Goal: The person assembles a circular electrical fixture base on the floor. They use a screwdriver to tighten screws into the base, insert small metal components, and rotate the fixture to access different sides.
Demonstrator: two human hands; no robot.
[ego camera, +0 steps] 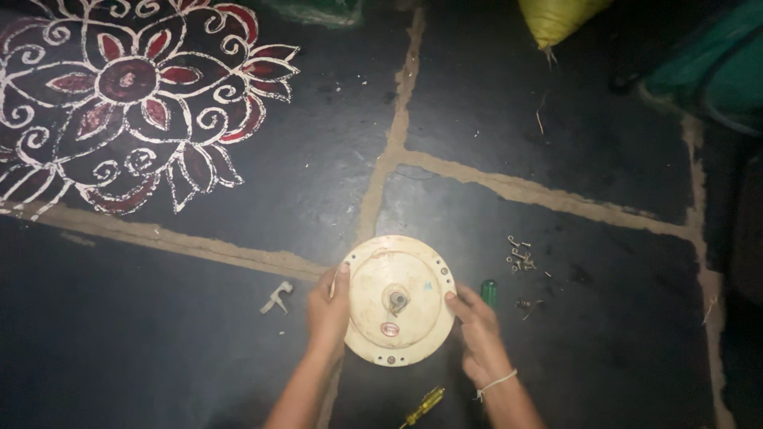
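Dark stone floor (238, 342) with sandy joints lies under you, a painted flower pattern (127, 95) off to the upper left and a yellow sack (556, 17) and green bundle (715, 67) at the top edge. You have a round cream fan housing (399, 299) flat on the floor, right over a joint, with its short shaft pointing up at you. Your left hand (327, 310) grips the left rim, thumb on top; your right hand (475, 327) cups the right rim, thumb pressed to the edge. Both are closed on the housing, not clenched hard.

Watch the loose screws (520, 256) lying just beside your right hand: a sweep of the wrist or a slide of the housing could scatter them, and on this dark floor, in this dim light, you would likely lose them. A green-handled tool (489, 291) sits touching or nearly under the rim, so the housing may rock on it. The yellow screwdriver (423, 407) lies near your right forearm and could roll if nudged. The grey bracket (276, 299) on the left lies apart from your hands.
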